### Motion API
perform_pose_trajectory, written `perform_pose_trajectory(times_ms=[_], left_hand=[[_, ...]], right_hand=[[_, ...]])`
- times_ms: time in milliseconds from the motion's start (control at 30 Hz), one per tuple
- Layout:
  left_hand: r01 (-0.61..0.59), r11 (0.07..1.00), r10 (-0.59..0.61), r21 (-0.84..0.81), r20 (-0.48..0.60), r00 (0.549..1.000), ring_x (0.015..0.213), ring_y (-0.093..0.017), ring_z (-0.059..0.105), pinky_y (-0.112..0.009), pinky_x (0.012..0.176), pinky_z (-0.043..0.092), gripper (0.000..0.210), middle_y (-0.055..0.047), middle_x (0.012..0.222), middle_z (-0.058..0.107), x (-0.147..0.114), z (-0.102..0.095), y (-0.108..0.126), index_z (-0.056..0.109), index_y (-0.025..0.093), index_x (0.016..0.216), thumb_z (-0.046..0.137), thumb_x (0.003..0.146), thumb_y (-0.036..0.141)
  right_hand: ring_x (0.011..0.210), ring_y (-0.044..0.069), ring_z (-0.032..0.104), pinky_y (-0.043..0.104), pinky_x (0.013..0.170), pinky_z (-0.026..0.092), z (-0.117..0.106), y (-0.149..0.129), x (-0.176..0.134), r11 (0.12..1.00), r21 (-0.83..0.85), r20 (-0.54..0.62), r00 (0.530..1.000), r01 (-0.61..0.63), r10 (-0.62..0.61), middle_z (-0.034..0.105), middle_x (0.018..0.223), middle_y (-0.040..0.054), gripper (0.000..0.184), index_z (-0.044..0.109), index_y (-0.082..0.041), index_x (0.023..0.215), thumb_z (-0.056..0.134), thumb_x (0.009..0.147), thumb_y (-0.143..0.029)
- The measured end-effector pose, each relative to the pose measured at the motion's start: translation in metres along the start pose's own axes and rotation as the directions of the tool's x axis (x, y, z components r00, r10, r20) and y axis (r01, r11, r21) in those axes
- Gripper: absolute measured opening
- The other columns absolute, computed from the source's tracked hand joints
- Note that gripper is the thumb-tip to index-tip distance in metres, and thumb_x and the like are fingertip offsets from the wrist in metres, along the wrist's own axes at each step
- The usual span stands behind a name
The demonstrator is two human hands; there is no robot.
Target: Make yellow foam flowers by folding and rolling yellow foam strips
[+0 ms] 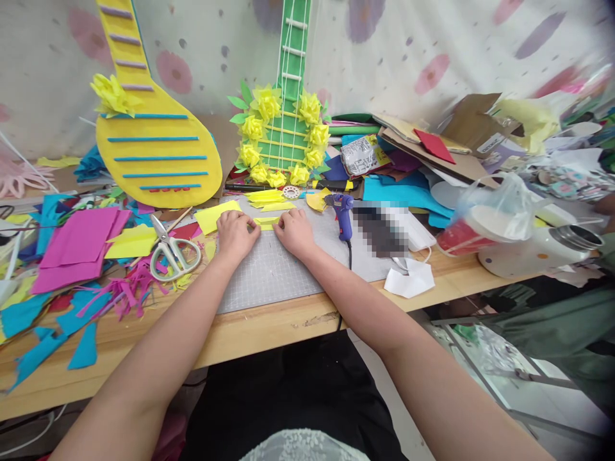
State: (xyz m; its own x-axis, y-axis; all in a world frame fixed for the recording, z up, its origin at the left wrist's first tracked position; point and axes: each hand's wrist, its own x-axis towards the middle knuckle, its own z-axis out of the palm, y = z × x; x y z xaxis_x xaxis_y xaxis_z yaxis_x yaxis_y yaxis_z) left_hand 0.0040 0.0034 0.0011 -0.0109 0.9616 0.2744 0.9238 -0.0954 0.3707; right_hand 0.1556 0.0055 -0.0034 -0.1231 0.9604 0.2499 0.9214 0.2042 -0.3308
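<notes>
A narrow yellow paper strip (267, 222) lies stretched between my two hands, low over the grey cutting mat (269, 272). My left hand (237, 234) pinches its left end, and the fingers of my right hand (295, 232) are closed on the right end. Just behind the strip are more yellow paper pieces (269, 200). A yellow paper sheet (217, 216) sits partly beneath my left hand. To the right of my right hand, a purple glue gun (343, 216) rests on the mat. Scissors with pale handles (173, 253) lie left of my left hand.
A yellow lute-shaped craft (158, 144) and a green one with yellow paper flowers (283, 137) stand at the back. Magenta paper (79, 246) and scraps cover the left. At right are a lidded cup in a bag (473, 224), a white flask (523, 253) and stacked cardboard (432, 150).
</notes>
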Motion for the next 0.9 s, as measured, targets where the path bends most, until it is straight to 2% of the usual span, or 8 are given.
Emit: perform_pose_trajectory(times_ms=[733,900], left_hand=[[0.024,1.000,-0.025,-0.015,-0.043,0.999,0.106,-0.029,0.046,-0.047,0.095,0.034,0.014,-0.008,0.097,0.062,0.0016,0.0035,-0.0048,0.067,0.022,0.070,0.060,0.073,0.034],[0.007,0.999,-0.009,-0.035,-0.041,0.999,0.107,-0.029,0.044,-0.046,0.094,0.033,0.011,-0.008,0.099,0.060,0.0008,0.0024,0.0001,0.067,0.025,0.080,0.059,0.075,0.030]], right_hand=[[0.104,0.026,0.046,0.036,0.088,0.040,0.0008,-0.0011,-0.0007,0.999,-0.044,-0.002,1.000,0.020,-0.020,0.060,0.102,0.0132,0.024,0.064,-0.013,0.093,0.046,0.088,-0.029],[0.104,0.026,0.045,0.037,0.087,0.040,0.0023,-0.0018,-0.0017,0.997,-0.067,-0.003,1.000,0.030,-0.031,0.059,0.102,0.0136,0.024,0.062,-0.014,0.096,0.044,0.089,-0.027]])
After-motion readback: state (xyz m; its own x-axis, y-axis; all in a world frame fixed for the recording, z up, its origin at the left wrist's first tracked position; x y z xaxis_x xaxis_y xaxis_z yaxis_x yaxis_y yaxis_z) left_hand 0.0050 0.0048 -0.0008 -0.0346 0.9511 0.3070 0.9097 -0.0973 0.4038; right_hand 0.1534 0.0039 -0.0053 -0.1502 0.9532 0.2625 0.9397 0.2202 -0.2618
